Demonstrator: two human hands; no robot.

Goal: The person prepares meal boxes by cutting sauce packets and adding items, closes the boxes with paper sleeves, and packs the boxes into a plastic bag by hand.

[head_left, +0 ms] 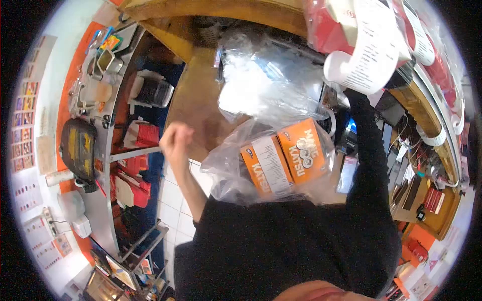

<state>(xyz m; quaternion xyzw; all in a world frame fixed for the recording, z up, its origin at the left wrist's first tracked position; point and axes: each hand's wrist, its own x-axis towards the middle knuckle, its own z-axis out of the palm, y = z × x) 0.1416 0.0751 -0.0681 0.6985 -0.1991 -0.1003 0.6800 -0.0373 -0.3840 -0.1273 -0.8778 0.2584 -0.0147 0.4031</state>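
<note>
Two orange boxes [307, 150] printed with KATSU lettering sit side by side in a clear plastic bag [221, 173], close against my torso. A white printed slip [271, 165] lies across one box. My left hand [176, 139] is raised left of the bag, apart from it, with its fingers curled in and nothing visible in them. My right arm reaches up in a black sleeve [369, 145] toward a long curling paper receipt [369, 50] hanging over a red bagged package [329, 27]. The paper hides my right hand, so its fingers and any hold cannot be seen.
A pile of clear plastic bags [266, 80] covers the counter ahead. To the left, a metal worktop [103, 165] stands above shelves with red folded cartons [140, 134]. On the right are cables, devices and a wooden shelf edge [422, 110] with more receipts.
</note>
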